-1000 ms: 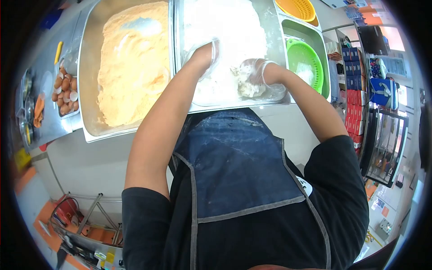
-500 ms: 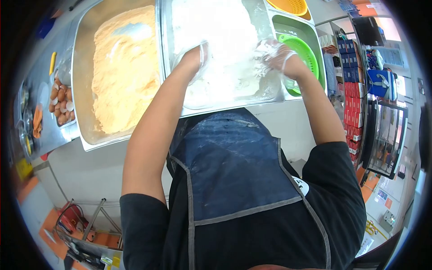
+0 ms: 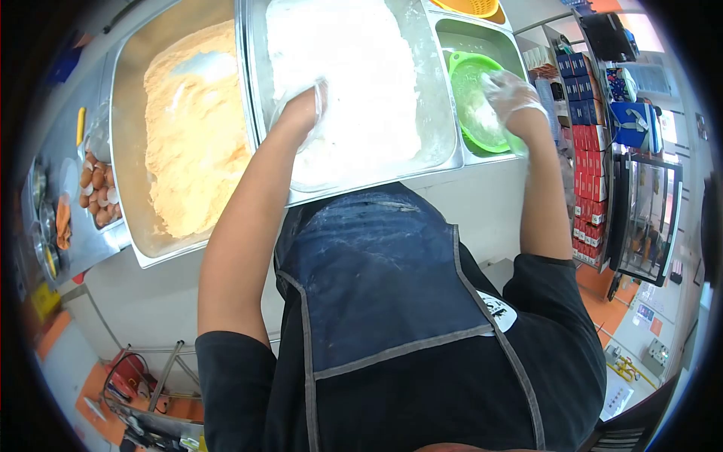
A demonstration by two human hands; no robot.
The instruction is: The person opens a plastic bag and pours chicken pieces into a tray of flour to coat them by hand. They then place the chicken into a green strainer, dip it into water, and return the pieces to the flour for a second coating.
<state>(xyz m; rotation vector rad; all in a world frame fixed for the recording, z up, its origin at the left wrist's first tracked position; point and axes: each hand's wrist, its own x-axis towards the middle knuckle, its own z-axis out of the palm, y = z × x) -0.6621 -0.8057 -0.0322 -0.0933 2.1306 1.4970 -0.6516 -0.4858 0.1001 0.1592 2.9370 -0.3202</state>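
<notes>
My left hand (image 3: pixel 309 109), in a clear plastic glove, is at the left side of a metal tray (image 3: pixel 440 124) of white powder (image 3: pixel 346 75). Its fingers are lost in the bright white, so their pose is hidden. Over a round green plastic basket (image 3: pixel 459 71) hangs my right hand (image 3: pixel 514 99), also gloved and dusted white. Its fingers look stretched out and apart, with nothing clear between them. Beneath them, a blurred white patch (image 3: pixel 482 117) shows inside the basket, which sits in a smaller metal pan (image 3: pixel 459 34).
To the left, a deep metal tray (image 3: pixel 129 158) holds orange-yellow crumbly powder (image 3: pixel 196 151). Brown eggshells (image 3: pixel 98 188) and an orange cloth (image 3: pixel 63 222) lie farther left. A yellow basket (image 3: pixel 474 6) is behind the green one. Stacked red boxes (image 3: pixel 589 173) line the right.
My right hand has moved right, from the white powder to above the green basket, where white now shows. My left hand stays at the tray. The view has shifted slightly.
</notes>
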